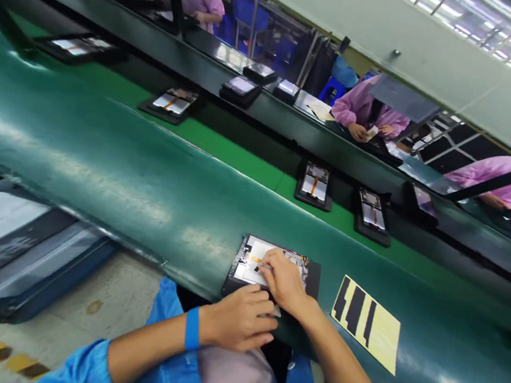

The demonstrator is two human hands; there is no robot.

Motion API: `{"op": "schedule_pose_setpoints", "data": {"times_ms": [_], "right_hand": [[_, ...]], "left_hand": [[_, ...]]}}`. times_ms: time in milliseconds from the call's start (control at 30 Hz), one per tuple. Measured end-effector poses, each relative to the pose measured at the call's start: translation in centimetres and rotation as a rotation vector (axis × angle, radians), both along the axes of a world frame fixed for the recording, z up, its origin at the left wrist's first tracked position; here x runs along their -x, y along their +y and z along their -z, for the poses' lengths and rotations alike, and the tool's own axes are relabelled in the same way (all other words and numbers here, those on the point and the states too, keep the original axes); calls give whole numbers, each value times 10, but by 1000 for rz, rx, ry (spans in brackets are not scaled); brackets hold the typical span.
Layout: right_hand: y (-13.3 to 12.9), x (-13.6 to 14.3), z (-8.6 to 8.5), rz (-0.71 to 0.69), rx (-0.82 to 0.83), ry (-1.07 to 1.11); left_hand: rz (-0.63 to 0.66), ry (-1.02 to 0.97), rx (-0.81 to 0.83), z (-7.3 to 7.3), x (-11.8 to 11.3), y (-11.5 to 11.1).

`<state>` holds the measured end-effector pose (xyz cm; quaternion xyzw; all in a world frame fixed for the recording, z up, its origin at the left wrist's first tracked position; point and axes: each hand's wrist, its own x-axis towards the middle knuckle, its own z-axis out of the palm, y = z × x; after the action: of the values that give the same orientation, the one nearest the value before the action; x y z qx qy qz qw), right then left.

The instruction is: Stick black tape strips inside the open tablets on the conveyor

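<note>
An opened tablet [253,249] lies in a black tray [314,278] on the green bench in front of me, its white inner panel, orange ribbon cable and circuit board showing. My right hand [286,281] is over it, fingertips pinched at a small black piece [257,269] against the white panel. My left hand [243,319], below a blue wrist strap [192,329], rests at the tray's near edge with its fingers loosely bent and apart. Nothing visible is held in it; its palm is hidden. To the right is a yellow sheet [384,338] bearing several black adhesive strips [356,310].
Beyond the bench runs a green conveyor belt [259,161] carrying opened tablets in black trays, such as one tray [315,186] and another tray [372,216]. Several co-workers in pink [361,108] sit across the line. A grey and blue object [45,253] stands at lower left.
</note>
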<state>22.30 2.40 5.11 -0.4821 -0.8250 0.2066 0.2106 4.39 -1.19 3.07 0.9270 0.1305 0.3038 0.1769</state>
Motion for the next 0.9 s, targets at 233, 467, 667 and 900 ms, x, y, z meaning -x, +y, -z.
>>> {"op": "schedule_pose_setpoints", "data": {"times_ms": [233,467,667,900], "right_hand": [[20,30,14,-38,9,-178],[28,29,21,64,36,-77],[38,18,9,225,-15,233],[24,7,5,301,-71,280]], "left_hand": [[-418,-43,39,4,62,16],[-578,46,21,16,70,28],[-642,71,50,22,70,37],[-731,44,148,25,59,39]]}}
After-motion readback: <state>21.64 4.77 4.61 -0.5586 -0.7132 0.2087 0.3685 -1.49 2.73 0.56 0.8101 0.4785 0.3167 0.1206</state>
